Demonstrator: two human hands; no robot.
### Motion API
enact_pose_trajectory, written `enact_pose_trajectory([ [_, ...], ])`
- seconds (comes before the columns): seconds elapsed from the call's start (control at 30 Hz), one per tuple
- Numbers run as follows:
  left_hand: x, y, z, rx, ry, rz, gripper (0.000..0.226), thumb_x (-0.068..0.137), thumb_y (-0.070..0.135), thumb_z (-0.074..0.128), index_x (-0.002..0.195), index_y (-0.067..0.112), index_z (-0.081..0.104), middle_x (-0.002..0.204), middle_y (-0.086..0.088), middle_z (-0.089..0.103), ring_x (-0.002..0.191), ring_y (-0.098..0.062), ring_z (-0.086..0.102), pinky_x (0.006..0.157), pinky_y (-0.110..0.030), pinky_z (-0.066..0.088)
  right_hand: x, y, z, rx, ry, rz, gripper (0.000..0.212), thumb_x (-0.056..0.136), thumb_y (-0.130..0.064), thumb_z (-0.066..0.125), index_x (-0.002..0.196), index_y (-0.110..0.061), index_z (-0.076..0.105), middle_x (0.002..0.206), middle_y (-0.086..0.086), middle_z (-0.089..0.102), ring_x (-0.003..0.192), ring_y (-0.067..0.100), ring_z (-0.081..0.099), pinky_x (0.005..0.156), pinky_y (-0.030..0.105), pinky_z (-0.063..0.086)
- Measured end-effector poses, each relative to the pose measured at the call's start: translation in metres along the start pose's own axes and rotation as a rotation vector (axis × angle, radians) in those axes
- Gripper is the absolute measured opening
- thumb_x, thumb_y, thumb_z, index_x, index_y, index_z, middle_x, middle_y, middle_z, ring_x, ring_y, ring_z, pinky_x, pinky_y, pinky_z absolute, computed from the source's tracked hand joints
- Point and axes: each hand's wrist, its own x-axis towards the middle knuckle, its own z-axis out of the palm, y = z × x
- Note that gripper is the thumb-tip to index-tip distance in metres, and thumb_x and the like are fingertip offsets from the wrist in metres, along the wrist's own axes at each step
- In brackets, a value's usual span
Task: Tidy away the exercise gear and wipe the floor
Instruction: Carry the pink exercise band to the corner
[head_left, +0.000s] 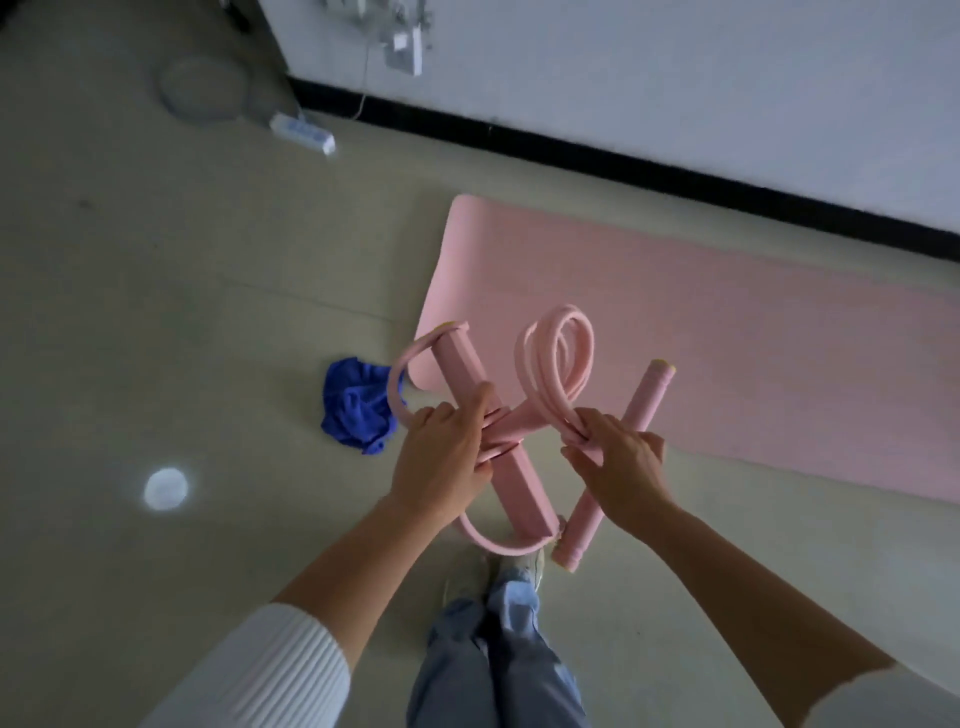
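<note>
I hold a pink pedal pull exerciser in the air above the floor. My left hand (445, 457) grips its flat pedal bar (514, 478) where the pink tubes wrap round it. My right hand (621, 460) grips the round foam handle (647, 395) together with the coiled tubes (563, 358), which loop upward between my hands. A pink exercise mat (727, 332) lies unrolled on the floor beyond. A crumpled blue cloth (353, 408) lies on the floor just left of the mat's near corner.
A white wall with a black skirting board (623, 156) runs behind the mat. A white power strip (304, 132) and a round stand base (208, 91) sit on the floor at the far left. My feet (511, 571) stand below the exerciser. A bright light spot (166, 488) lies on the floor left.
</note>
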Motion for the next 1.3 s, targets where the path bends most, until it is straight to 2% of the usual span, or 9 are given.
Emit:
enact_pose_trajectory([
  [0.13, 0.009, 0.062, -0.066, -0.033, 0.020, 0.145, 0.082, 0.079, 0.030, 0.069, 0.145, 0.018, 0.023, 0.110, -0.004, 0.063, 0.099, -0.024, 0.055, 0.090, -0.037, 0.041, -0.049, 0.000, -0.079, 0.047, 0.122, 0.071, 0.010, 0.093, -0.025, 0.058, 0.102, -0.025, 0.055, 0.086, -0.013, 0.057, 0.078, 0.011, 0.051, 0.080, 0.031, 0.026],
  [0.27, 0.030, 0.129, -0.097, 0.045, 0.010, 0.343, 0.078, 0.077, 0.026, 0.068, 0.142, 0.017, 0.027, 0.113, -0.005, 0.065, 0.101, -0.028, 0.053, 0.088, -0.040, 0.040, -0.091, 0.017, -0.140, 0.086, 0.216, 0.174, 0.009, 0.091, -0.026, 0.059, 0.094, -0.024, 0.050, 0.074, -0.013, 0.051, 0.070, 0.015, 0.048, 0.080, 0.038, 0.036],
  [0.47, 0.069, 0.260, -0.105, 0.162, -0.012, 0.596, 0.074, 0.083, 0.035, 0.062, 0.144, 0.021, 0.022, 0.121, -0.001, 0.062, 0.109, -0.027, 0.046, 0.088, -0.038, 0.033, -0.165, 0.083, -0.224, 0.091, 0.406, 0.365, 0.012, 0.093, -0.030, 0.056, 0.091, -0.022, 0.047, 0.067, -0.018, 0.047, 0.062, 0.008, 0.043, 0.082, 0.037, 0.032],
  [0.6, 0.081, 0.380, -0.090, 0.176, -0.024, 0.760, 0.076, 0.084, 0.040, 0.061, 0.144, 0.024, 0.018, 0.122, 0.001, 0.062, 0.109, -0.025, 0.043, 0.088, -0.037, 0.032, -0.225, 0.151, -0.280, 0.171, 0.516, 0.526, 0.014, 0.092, -0.029, 0.057, 0.100, -0.018, 0.053, 0.068, -0.015, 0.046, 0.068, 0.019, 0.052, 0.089, 0.043, 0.040],
  [0.7, 0.079, 0.481, -0.071, 0.172, -0.054, 0.840, 0.074, 0.085, 0.040, 0.059, 0.144, 0.025, 0.017, 0.121, -0.001, 0.062, 0.110, -0.025, 0.042, 0.090, -0.037, 0.031, -0.274, 0.212, -0.321, 0.208, 0.609, 0.648, 0.019, 0.093, -0.025, 0.055, 0.107, -0.012, 0.057, 0.070, -0.009, 0.036, 0.062, 0.012, 0.040, 0.093, 0.042, 0.041],
  [0.8, 0.074, 0.589, -0.050, 0.197, -0.071, 0.911, 0.071, 0.086, 0.038, 0.057, 0.143, 0.025, 0.017, 0.121, -0.003, 0.063, 0.111, -0.026, 0.042, 0.090, -0.037, 0.031, -0.327, 0.287, -0.358, 0.215, 0.682, 0.728, 0.016, 0.092, -0.026, 0.057, 0.103, -0.014, 0.057, 0.068, -0.009, 0.039, 0.060, 0.015, 0.042, 0.088, 0.036, 0.041],
  [0.93, 0.071, 0.717, -0.035, 0.211, -0.065, 0.991, 0.071, 0.086, 0.039, 0.058, 0.143, 0.025, 0.018, 0.122, -0.004, 0.062, 0.112, -0.026, 0.043, 0.092, -0.038, 0.033, -0.392, 0.378, -0.407, 0.193, 0.716, 0.793, 0.017, 0.091, -0.030, 0.060, 0.103, -0.019, 0.055, 0.070, -0.009, 0.054, 0.069, 0.018, 0.051, 0.068, 0.030, 0.033],
  [1.17, 0.096, 0.892, -0.016, 0.186, -0.048, 1.101, 0.071, 0.087, 0.037, 0.058, 0.144, 0.027, 0.018, 0.121, -0.004, 0.062, 0.112, -0.025, 0.044, 0.095, -0.036, 0.033, -0.450, 0.510, -0.493, 0.180, 0.804, 0.849, 0.018, 0.091, -0.031, 0.060, 0.104, -0.020, 0.054, 0.080, -0.003, 0.061, 0.073, 0.021, 0.056, 0.068, 0.031, 0.035],
  [1.3, 0.132, 0.988, 0.008, 0.195, -0.017, 1.142, 0.064, 0.087, 0.036, 0.058, 0.141, 0.026, 0.024, 0.124, -0.006, 0.060, 0.116, -0.027, 0.045, 0.096, -0.038, 0.034, -0.452, 0.595, -0.540, 0.150, 0.855, 0.878, 0.019, 0.091, -0.032, 0.059, 0.103, -0.019, 0.055, 0.079, -0.004, 0.060, 0.072, 0.019, 0.053, 0.069, 0.031, 0.027],
])
